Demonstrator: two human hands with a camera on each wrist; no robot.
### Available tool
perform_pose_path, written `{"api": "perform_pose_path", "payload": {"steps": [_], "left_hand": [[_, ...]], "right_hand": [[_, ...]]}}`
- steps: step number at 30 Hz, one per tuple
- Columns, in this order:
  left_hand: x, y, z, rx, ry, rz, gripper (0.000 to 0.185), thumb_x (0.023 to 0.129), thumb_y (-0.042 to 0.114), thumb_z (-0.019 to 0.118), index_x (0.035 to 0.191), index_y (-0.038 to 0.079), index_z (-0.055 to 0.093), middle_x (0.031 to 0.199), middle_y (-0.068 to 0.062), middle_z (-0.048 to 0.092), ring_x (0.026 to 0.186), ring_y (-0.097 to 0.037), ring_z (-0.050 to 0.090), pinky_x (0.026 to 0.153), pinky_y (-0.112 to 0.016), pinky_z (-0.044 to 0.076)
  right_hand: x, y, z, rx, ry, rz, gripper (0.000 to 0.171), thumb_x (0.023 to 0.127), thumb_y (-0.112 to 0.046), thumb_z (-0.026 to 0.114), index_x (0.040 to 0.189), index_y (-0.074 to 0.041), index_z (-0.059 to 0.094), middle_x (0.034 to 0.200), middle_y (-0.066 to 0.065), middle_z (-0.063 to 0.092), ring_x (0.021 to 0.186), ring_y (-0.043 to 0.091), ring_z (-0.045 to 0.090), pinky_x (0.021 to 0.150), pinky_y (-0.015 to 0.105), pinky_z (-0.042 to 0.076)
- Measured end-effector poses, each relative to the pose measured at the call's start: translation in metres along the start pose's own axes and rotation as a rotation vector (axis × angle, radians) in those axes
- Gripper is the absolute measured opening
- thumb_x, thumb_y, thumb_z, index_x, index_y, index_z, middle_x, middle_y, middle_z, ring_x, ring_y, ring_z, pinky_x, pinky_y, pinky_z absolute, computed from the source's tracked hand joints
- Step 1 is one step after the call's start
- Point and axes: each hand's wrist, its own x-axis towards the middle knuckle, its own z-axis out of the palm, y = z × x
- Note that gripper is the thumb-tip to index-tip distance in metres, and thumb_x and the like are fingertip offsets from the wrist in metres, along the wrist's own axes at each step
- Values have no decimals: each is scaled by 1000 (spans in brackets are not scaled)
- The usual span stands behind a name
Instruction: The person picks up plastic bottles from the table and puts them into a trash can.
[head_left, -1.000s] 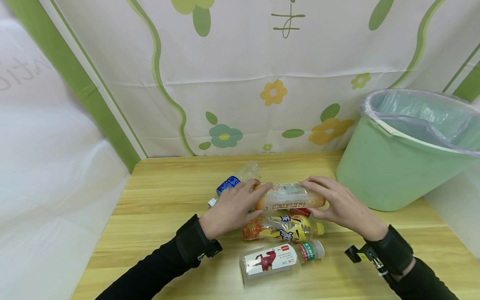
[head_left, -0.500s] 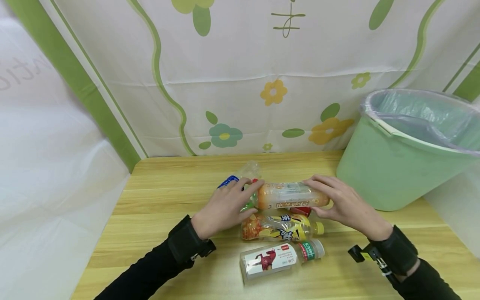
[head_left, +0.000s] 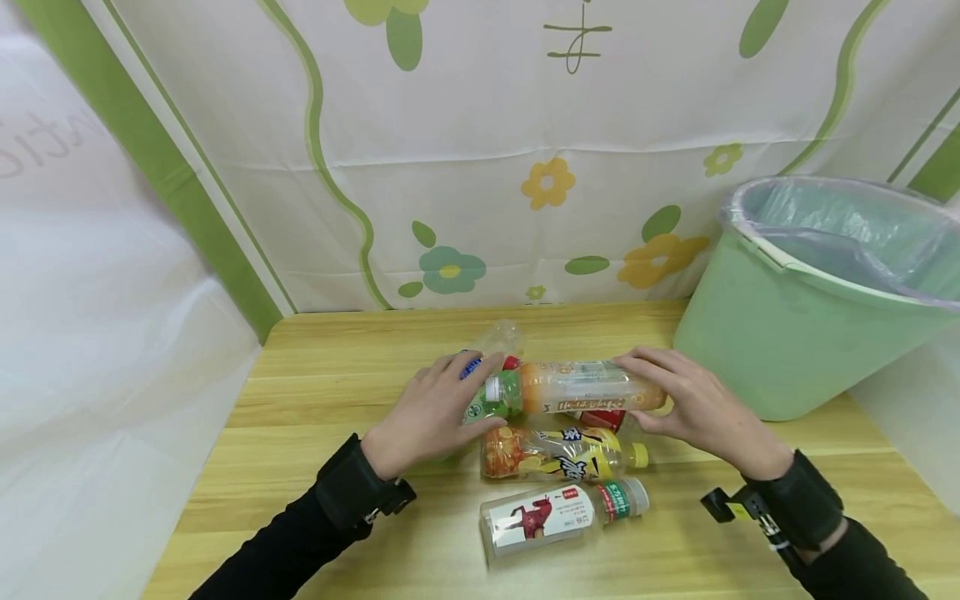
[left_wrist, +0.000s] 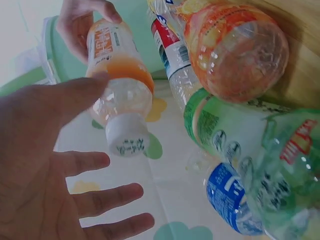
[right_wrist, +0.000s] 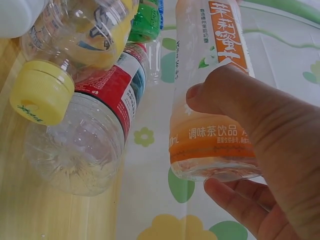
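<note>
My right hand point(head_left: 697, 404) grips the base end of an orange-and-white tea bottle point(head_left: 585, 390), thumb on its label in the right wrist view. The bottle lies level above the others, its white cap point(left_wrist: 127, 135) pointing left. My left hand point(head_left: 423, 412) is by the cap end, fingers spread and straight; its thumb overlaps the bottle in the left wrist view. Beneath lie a green bottle point(left_wrist: 280, 165), a blue-labelled bottle point(left_wrist: 226, 197) partly hidden by the left hand, and a red-labelled bottle point(right_wrist: 112, 90). Nearer is a yellow-capped bottle point(head_left: 558, 454) with an orange-patterned end.
A clear bottle with a white label point(head_left: 536, 521) lies nearest on the wooden table point(head_left: 322, 467). At the back right stands a light green bin point(head_left: 795, 333) lined with a translucent bag. A flower-printed cloth point(head_left: 465, 175) hangs behind the table.
The tea bottle has shifted right with my right hand. My left hand has moved left off the bottle, and the white cap and the green bottle have come into view.
</note>
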Motion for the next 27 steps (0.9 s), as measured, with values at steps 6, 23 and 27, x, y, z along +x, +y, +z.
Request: {"api": "perform_pose_path", "payload": {"steps": [6,23,27], "left_hand": [[-10,-9,-2,-22,-43,-100,82,97,66,53,161,19,33,159,-16,36,144,-44,30,110,-64,31],[-60,-54,-3,-67,-66,-318,78,103,65,40,164,19,24,167,-18,13,150,-47,2,113,-70,3],[-70,-62,-3,-75,-71,-347,77,104,62,40,164,17,24,166,-20,14,149,-48,2,112,-72,3]], "right_hand": [[-1,0,-2,7,-12,12,65,84,-25,84,142,-10,59,132,18,60,113,39,58,82,57,52],[-3,4,-8,-19,-2,31,79,70,-9,89,143,-12,59,134,15,59,114,36,58,82,54,52],[-4,5,-10,-25,1,34,77,71,-10,88,143,-11,59,133,16,60,113,37,59,79,53,53]]}}
